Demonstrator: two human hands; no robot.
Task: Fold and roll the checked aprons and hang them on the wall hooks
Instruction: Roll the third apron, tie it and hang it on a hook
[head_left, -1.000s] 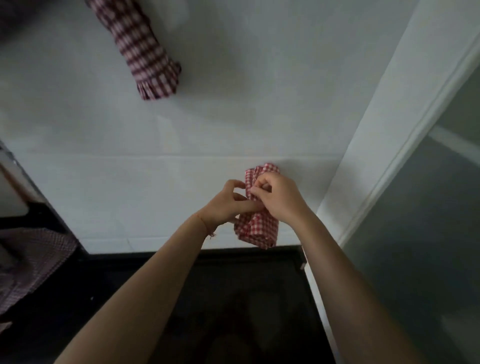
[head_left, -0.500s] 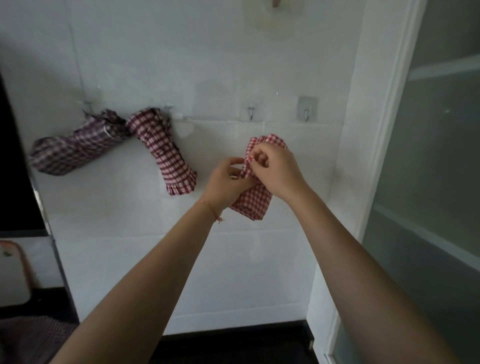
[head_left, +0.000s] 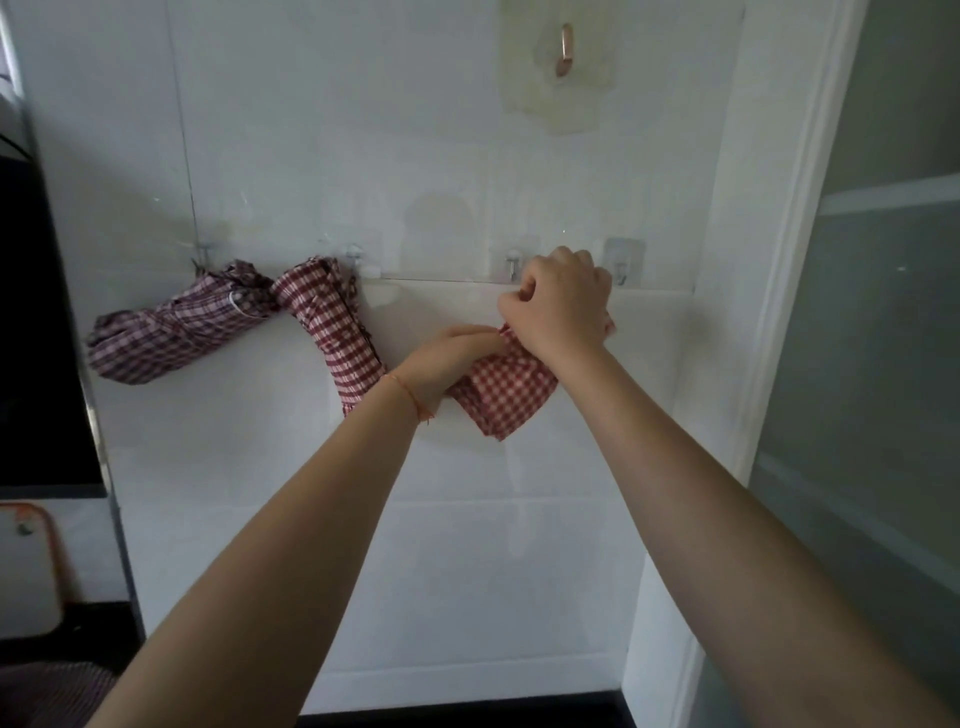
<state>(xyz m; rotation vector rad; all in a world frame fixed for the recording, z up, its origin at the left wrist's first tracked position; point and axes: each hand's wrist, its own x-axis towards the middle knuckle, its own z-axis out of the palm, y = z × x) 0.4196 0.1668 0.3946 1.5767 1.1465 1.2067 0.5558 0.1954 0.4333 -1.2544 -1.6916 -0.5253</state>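
I hold a rolled red-and-white checked apron (head_left: 506, 392) up against the white tiled wall. My left hand (head_left: 452, 361) grips its lower part from the left. My right hand (head_left: 563, 301) pinches its top end, raised between two small steel wall hooks, one (head_left: 513, 262) to its left and one (head_left: 622, 265) to its right. The apron's top is hidden behind my right hand. A dark red checked rolled apron (head_left: 337, 327) hangs from a hook (head_left: 356, 255) further left. A purple checked rolled apron (head_left: 171, 327) hangs at the far left.
A copper hook (head_left: 565, 49) on a yellowed patch is fixed high on the wall. A frosted glass door (head_left: 872, 364) with a white frame stands at the right. Dark checked cloth (head_left: 52, 691) lies at the lower left near an orange-rimmed board (head_left: 31, 566).
My view has tilted up, bringing the hooks and hung aprons into sight. Both hands have lifted the red apron toward the hooks, and my right hand now reaches hook height.
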